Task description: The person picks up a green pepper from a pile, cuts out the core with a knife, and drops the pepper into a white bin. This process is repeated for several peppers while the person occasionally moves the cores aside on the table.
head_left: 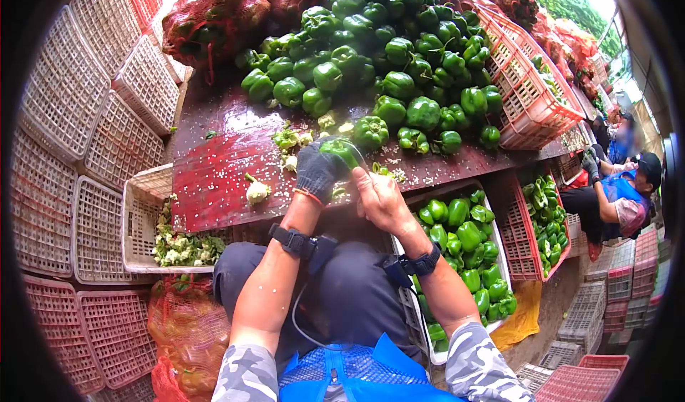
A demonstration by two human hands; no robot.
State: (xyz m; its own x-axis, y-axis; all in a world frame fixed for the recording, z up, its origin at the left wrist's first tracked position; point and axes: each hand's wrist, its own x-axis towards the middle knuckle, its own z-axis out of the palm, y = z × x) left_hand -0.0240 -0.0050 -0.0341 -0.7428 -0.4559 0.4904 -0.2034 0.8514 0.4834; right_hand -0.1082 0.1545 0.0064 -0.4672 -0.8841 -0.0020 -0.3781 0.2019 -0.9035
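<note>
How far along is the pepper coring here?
Partway, it seems. The peppers in the white crate by the knees look done, and cores lie in the left-hand crate. One pepper is in the gloved left hand, the right hand at it. The large heap on the table looks left to do.

One hand-held green bell pepper point(342, 152), two black wrist straps point(291, 239), one crate point(134, 216) of pepper cores point(178, 248); heaped bell peppers point(399, 52) beyond counting

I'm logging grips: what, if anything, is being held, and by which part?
A green pepper, gripped by its left side in the gloved left hand. The bare right hand is at its near edge; its hold is unclear.
</note>
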